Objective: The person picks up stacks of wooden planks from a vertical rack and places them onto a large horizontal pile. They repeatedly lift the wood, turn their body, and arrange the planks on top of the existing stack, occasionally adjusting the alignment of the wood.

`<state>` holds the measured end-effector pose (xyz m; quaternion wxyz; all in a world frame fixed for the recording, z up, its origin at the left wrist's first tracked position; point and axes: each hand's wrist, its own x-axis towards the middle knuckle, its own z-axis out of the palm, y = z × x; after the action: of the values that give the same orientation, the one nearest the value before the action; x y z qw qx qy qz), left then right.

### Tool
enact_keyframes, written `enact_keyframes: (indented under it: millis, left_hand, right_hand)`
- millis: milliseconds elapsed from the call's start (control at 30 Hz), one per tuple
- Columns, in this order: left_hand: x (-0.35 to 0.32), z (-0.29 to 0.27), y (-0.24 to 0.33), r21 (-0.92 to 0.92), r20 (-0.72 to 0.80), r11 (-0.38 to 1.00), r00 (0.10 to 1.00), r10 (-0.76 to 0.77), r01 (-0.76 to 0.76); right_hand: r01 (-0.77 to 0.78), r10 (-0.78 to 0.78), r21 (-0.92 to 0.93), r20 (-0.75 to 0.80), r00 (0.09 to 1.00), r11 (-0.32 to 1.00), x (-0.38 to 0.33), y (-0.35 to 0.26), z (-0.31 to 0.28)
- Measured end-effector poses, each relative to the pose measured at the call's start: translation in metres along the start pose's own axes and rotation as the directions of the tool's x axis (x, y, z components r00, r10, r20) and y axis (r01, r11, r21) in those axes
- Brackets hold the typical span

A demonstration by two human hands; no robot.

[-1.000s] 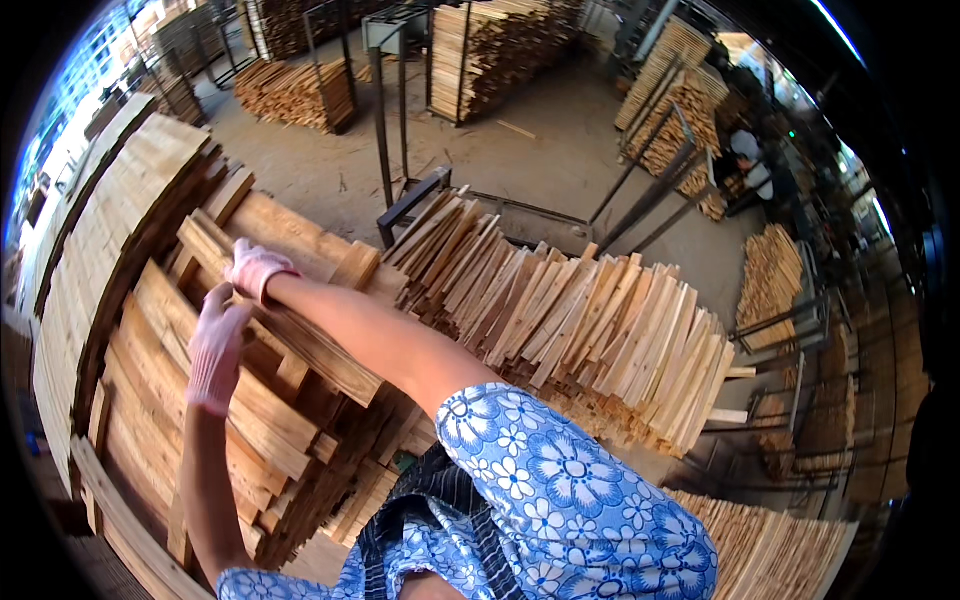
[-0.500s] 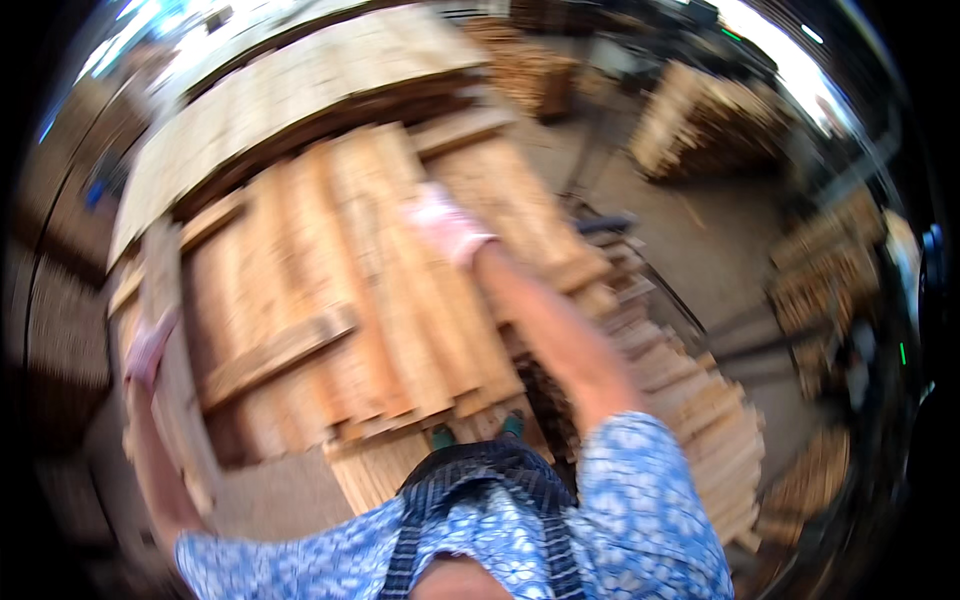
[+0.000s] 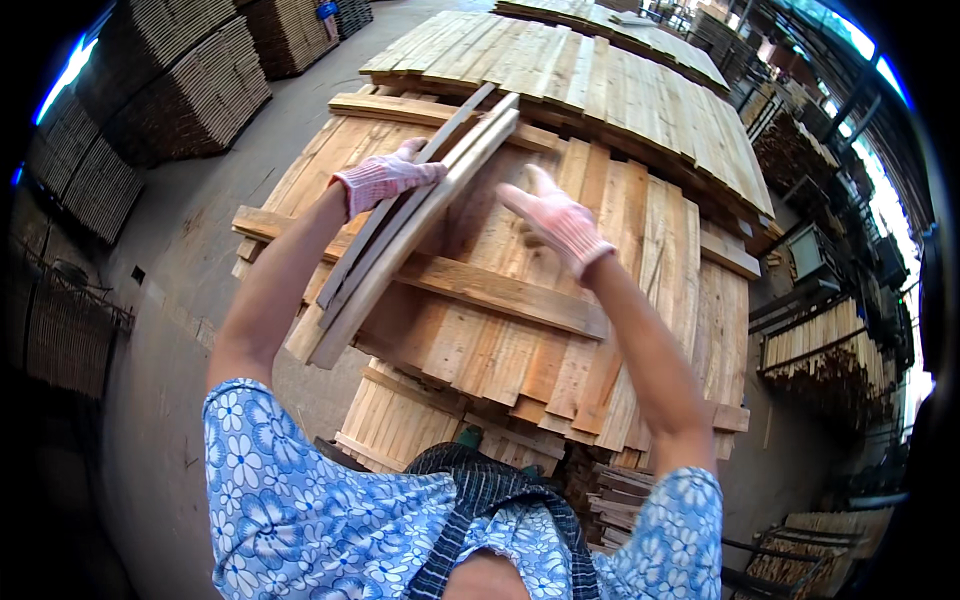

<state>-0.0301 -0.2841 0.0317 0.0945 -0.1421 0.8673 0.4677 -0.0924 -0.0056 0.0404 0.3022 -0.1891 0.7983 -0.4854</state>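
The wooden slats [image 3: 415, 225], a small bundle of long thin boards, are slanting diagonally above the stack of planks [image 3: 600, 240], their long axis running from the near left, where the lower ends are hanging past the stack's left edge, up toward the far middle, where the upper ends are pointing at the cross board [image 3: 400, 108] along the stack's far edge. The left hand [image 3: 385, 178], in a pink knit glove, is closing its fingers around the bundle in its upper half, holding it clear of the stack. The right hand [image 3: 556, 220], gloved the same, is hovering open just right of the bundle with fingers spread and nothing in its grip, above the cross batten [image 3: 480, 285] that is lying over the stack's middle. A second, wider layer of planks [image 3: 600, 70] is lying beyond the stack's far edge. Compared with half a second ago, the left hand was low at the stack's left edge and is now raised with the slats, while the right hand, then stretched flat toward the stack's far part, is now pulled back beside the bundle.
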Motion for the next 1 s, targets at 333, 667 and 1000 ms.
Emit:
enact_keyframes:
  millis: [333,667,1000]
  left_hand:
    - [-0.003,0.005,-0.027,-0.16,-0.163,0.982,0.984,0.074,-0.1]
    - [0.007,0.003,0.047,0.348,-0.357,0.923,0.934,-0.031,0.164]
    - [-0.043,0.074,0.03,0.487,-0.153,0.87,0.988,0.008,0.069]
  right_hand:
    - [0.16,-0.125,0.647,-0.1,0.987,0.746,0.063,0.004,0.107]
    - [0.161,-0.1,0.364,-0.18,0.979,0.917,-0.096,0.002,-0.076]
    - [-0.473,-0.092,-0.641,-0.646,0.758,0.604,-0.166,0.278,-0.244]
